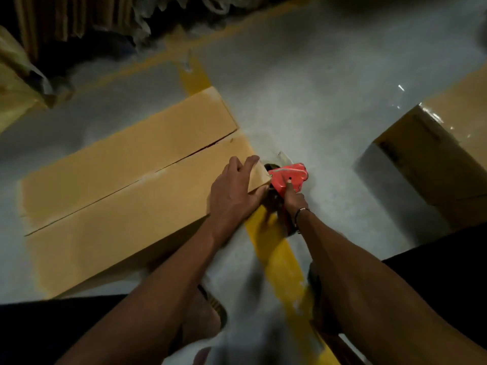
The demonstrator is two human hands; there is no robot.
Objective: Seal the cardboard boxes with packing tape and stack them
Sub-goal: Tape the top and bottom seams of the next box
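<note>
A long cardboard box [126,185] lies on the grey floor, its two top flaps meeting along a dark seam. My left hand [234,191] presses on the box's near right corner, thumb over the edge. My right hand [295,201] grips the handle of a red tape dispenser [288,177], index finger laid along its body. The dispenser sits against the box's right end, just below the corner. A second cardboard box [432,164], with shiny clear tape on top, stands at the right.
A yellow floor line [279,262] runs under the box toward me. Stacked flat cardboard [52,19] and plastic wrapping fill the dark back left. My feet in sandals [210,312] are beside the line. Bare grey floor [316,101] lies between the two boxes.
</note>
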